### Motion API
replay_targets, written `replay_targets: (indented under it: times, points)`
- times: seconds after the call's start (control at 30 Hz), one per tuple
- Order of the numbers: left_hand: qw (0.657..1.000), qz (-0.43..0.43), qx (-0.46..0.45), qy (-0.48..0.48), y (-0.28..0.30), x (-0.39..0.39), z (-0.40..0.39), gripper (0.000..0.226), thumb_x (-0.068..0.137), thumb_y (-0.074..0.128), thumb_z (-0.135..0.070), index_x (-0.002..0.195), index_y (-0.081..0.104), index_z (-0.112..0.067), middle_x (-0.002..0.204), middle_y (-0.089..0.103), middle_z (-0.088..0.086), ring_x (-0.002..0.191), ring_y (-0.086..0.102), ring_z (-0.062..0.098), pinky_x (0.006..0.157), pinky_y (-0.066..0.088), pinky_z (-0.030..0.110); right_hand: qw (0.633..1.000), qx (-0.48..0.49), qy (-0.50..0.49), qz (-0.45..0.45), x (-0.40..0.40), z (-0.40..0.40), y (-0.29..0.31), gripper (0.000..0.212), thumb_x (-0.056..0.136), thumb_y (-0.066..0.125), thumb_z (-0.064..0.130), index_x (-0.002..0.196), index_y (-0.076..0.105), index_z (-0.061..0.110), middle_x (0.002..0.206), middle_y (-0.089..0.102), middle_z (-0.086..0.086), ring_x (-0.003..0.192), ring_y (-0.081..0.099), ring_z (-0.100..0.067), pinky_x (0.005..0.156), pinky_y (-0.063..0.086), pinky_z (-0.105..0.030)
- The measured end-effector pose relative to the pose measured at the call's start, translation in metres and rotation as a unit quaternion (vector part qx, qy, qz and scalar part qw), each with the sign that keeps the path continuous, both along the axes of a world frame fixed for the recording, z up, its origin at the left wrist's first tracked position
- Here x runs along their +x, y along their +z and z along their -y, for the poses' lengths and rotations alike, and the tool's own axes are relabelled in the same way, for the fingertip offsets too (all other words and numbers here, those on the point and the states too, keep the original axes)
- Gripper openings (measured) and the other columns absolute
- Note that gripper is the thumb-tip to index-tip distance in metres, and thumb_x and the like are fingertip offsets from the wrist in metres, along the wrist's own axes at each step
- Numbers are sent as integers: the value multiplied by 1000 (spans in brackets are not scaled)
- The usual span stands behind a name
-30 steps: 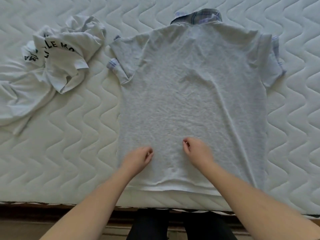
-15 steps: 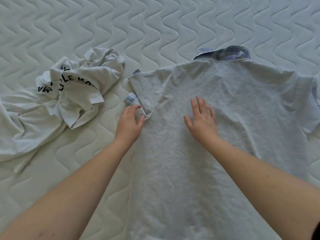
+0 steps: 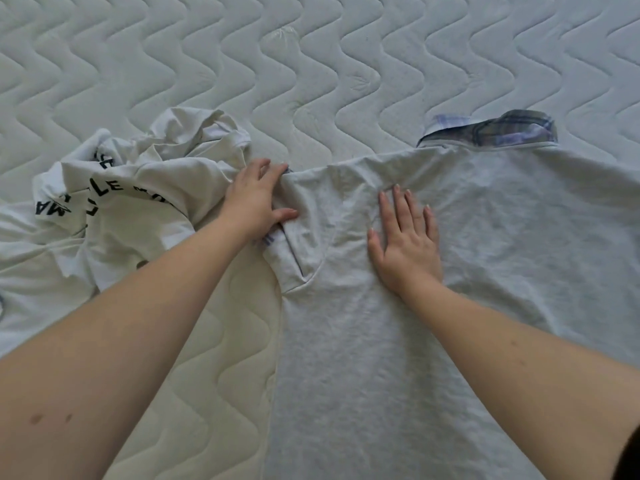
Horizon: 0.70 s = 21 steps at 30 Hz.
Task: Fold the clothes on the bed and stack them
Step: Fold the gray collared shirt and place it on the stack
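Head view — the only one.

Mattress (image 3: 311, 64): quilted, white, carries everything; its near edge is out of frame.

Grey shirt (image 3: 502, 271): spread face down and flat across the right half of the mattress, plaid collar (image 3: 512, 131) pointing to the far edge, hem running off the near side of the picture. Laid out this way, it is probably ready for its sides to be turned in.

Sleeve (image 3: 304, 237): short, on the shirt's left side, already doubled back a little, showing a striped cuff.

Right hand (image 3: 407, 244): flat, fingers straight and slightly spread, palm pressing the shirt's back just inside the left shoulder, holding nothing. Likely purpose: to pin the cloth so the body does not drag while the sleeve is turned over.

Left hand (image 3: 256, 199): fingers loosely curved over the sleeve's outer edge, thumb lying on the fabric; whether it has pinched the cloth or only rests on it cannot be told.

White shirt (image 3: 138, 209): crumpled heap with black lettering, toward the left edge, touching the left hand's back — not yet folded. No stack is visible.
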<state>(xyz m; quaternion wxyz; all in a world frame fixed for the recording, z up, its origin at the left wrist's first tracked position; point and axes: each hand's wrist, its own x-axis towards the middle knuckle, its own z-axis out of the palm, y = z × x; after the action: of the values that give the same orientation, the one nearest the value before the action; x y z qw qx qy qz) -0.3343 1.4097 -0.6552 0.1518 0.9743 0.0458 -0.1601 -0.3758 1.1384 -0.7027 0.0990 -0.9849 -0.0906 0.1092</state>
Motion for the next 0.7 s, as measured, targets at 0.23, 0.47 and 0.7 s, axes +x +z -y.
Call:
replay_targets:
  times: [0.23,0.47,0.7]
  points:
    - [995,7,-18,-97,9,17,-2,54,71,77,-57,110,66,-21,153,29,4,140,29,28,115,22,42,1000,-8,3,7,1,2,-3,66,96,19,50,157,5,27,165,5,0,151,3,-15,121,-6,-40]
    - [919,-153,-349,98,40,2,-25,51,69,88,-30,108,55,-30,100,66,2,81,69,16,67,56,23,1000,-15,4,16,2,1,-5,66,95,21,48,156,14,24,164,12,-2,150,6,-16,121,-1,-42]
    - [889,-197,-377,172,25,-39,-47,24,78,82,-24,100,72,-25,87,66,0,84,60,15,81,47,25,1000,-16,0,1,2,-1,-4,66,95,19,48,157,10,25,165,5,-1,151,2,-16,121,-3,-43]
